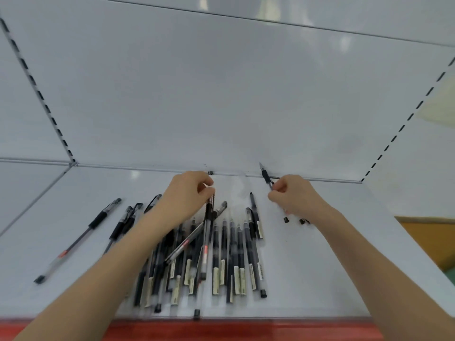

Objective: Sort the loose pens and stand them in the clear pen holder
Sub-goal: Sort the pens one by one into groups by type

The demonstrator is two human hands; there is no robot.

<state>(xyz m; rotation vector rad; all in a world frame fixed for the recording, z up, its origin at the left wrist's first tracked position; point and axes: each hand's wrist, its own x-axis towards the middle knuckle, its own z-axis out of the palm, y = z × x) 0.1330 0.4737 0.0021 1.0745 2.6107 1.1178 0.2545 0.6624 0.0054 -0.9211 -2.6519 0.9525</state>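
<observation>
- The red front edge (pixel 246 331) of the white shelf (pixel 332 254) lies nearest, with both bare forearms reaching over it
- Just past it, the heap of pens (pixel 221 262) lies flat on the shelf, many side by side and a few crossed over the rest; none of these is sorted or standing yet
- To the left, well apart from the heap, a few stray pens (pixel 81 239) with dark rubber grips lie on their own, perhaps a first sorted group
- Farther in, the left hand (pixel 188 196) is curled, pinching the top of a slim pen (pixel 208 212) whose lower end reaches down across the heap
- The right hand (pixel 294 195) is also curled, gripping a grip pen (pixel 266 177) with its tip pointing up toward the back panel (pixel 221 94)
- Small dark ends (pixel 285 220) show under that hand; whether they are caps or more held pens I cannot tell
- The clear pen holder cannot be made out with any certainty, so by my reading the job is barely begun: almost every pen is left to sort and stand
</observation>
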